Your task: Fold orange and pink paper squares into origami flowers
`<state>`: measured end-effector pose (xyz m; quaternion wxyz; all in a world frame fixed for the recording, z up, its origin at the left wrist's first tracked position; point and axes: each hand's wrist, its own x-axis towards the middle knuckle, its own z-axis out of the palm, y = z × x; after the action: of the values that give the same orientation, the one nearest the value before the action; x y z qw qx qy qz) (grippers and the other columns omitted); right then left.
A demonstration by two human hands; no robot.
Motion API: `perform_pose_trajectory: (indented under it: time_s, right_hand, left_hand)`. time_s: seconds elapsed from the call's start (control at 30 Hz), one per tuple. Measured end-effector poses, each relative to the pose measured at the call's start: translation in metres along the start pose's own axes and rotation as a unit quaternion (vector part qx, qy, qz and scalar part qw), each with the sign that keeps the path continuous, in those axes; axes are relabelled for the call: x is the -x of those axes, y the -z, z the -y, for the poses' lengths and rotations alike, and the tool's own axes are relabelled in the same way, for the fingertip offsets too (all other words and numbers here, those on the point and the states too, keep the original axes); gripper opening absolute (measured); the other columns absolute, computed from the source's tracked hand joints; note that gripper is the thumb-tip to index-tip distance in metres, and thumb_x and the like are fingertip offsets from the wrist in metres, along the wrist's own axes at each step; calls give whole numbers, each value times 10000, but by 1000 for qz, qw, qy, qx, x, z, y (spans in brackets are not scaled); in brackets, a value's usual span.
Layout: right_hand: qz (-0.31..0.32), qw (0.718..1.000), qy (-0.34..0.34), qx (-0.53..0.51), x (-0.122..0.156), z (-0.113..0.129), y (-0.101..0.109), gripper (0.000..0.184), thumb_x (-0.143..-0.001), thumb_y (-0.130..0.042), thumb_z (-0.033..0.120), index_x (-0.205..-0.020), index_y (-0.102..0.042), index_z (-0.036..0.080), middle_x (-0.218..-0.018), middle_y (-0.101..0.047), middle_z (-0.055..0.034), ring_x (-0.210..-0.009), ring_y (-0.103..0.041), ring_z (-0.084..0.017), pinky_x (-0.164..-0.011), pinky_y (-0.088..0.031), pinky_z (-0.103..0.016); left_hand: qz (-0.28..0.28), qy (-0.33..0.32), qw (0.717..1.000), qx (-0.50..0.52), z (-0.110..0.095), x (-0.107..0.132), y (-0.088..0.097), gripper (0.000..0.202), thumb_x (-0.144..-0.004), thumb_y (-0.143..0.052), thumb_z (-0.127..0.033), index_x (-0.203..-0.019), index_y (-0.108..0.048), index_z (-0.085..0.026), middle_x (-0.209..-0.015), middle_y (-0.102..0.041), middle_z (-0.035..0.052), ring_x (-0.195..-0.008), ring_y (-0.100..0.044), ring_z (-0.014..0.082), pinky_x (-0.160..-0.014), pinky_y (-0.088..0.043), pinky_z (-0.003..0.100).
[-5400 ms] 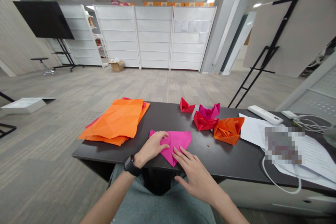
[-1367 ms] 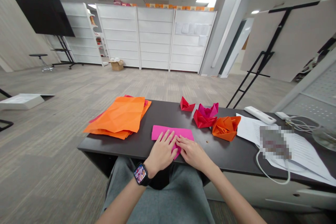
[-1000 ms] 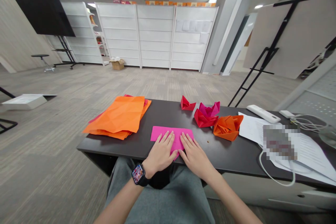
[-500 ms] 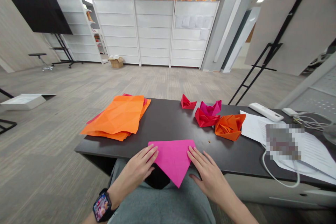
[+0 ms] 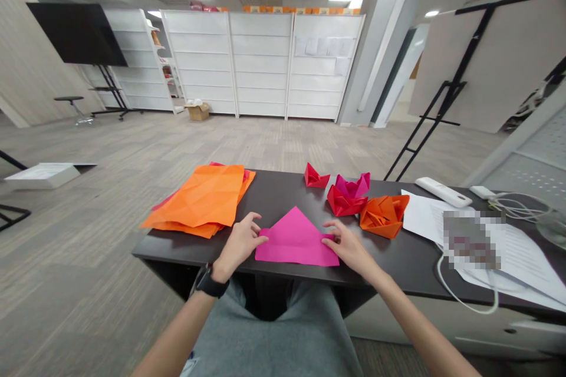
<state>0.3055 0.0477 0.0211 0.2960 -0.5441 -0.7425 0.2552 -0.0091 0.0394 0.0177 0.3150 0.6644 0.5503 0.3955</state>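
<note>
Two pinches on the pink paper [image 5: 296, 242]!
Left hand [image 5: 241, 241] has one end, right hand [image 5: 349, 245] the other; best keep them level, so it folds straight.

A dark desk [image 5: 276, 189] bears pink paper [image 5: 297, 241] by its near edge; around this lie orange sheets [image 5: 203, 197] at ten o'clock, a small red boat [image 5: 315, 178] towards one, a pink boat [image 5: 354, 187] and larger red boat [image 5: 345, 204] towards two, an orange boat [image 5: 382, 221] past two, white pages [image 5: 422, 218] at three
</note>
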Motion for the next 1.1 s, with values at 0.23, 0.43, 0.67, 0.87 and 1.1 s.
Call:
perform_pose_trajectory:
  time_s: [0.23,0.43,0.67,0.87,1.1]
  right_hand:
    - [-67,980,99,156,15,-9,-13,261,-896,-508,193,-1126,-630,200,-1109,-640,-114,-1017,-613,-272,-890,-495,-429]
    - [19,951,165,261,39,-11,-8,438,-901,-396,75,-1191,-680,236,-1248,-677,-82,-1101,-643,-253,-957,-490,-477]
    - [63,952,178,240,58,-6,5,571,-893,-615,349,-1438,-487,236,-1437,-544,-116,-1298,-529,-282,-1073,-401,-505]
    - [86,957,168,221,61,-5,8,583,-835,-715,420,-1375,-555,266,-1381,-596,-109,-1240,-570,-291,-1046,-427,-497]
    - [55,970,170,168,57,-14,8,339,-945,-583,378,-1260,-643,267,-1272,-673,-84,-1166,-627,-252,-1028,-471,-456]
  left_hand:
    - [-69,-50,991,-104,14,11,-17,184,-794,-691,-210,-912,-549,-203,-840,-584,-4,-748,-585,169,-695,-501,295]
    - [21,-213,950,-226,10,25,-9,232,-934,-471,-85,-1030,-646,-203,-1042,-670,54,-997,-616,206,-912,-525,381]
    - [101,-281,898,-322,15,47,19,450,-893,-605,-240,-1339,-561,-200,-1332,-600,98,-1268,-522,283,-1069,-465,454]
    - [81,-268,907,-314,18,58,20,506,-845,-708,-281,-1328,-565,-227,-1282,-635,82,-1193,-578,268,-1044,-481,439]
    - [87,-252,924,-275,17,52,23,359,-874,-711,-348,-1207,-643,-233,-1203,-686,63,-1153,-608,240,-1005,-501,406]
